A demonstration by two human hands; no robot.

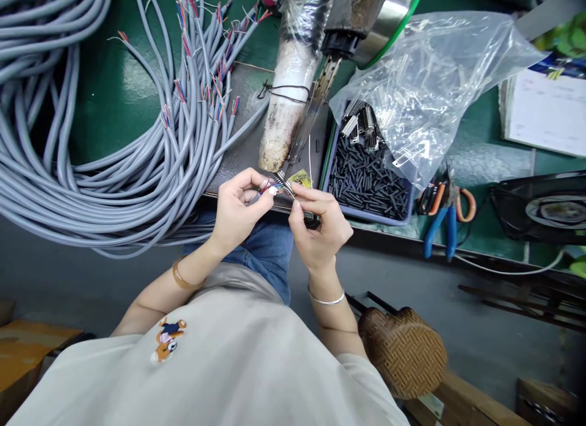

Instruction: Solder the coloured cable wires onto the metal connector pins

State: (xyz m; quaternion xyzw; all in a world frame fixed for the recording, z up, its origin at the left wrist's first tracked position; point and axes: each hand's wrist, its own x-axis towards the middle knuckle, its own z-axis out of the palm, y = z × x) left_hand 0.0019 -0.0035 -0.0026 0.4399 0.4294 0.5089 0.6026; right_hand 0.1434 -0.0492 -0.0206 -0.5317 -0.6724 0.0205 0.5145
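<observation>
My left hand point(237, 207) is closed in a pinch on the stripped end of a grey cable point(264, 187), whose thin coloured wires fan out at the fingertips. My right hand point(317, 224) is closed too, its fingers pressed against the same wire ends and holding a small metal connector point(287, 188). Both hands meet at the front edge of the green bench point(114, 90), right under the tip of a soldering iron point(307, 122) that slants down from a wrapped, stained holder point(288, 90).
A big bundle of grey cables point(91, 169) with stripped ends covers the left of the bench. A blue tray point(368, 176) of black sleeve pieces and metal connectors lies right of the hands, under a clear plastic bag point(434, 84). Blue and orange pliers point(444, 215) lie further right.
</observation>
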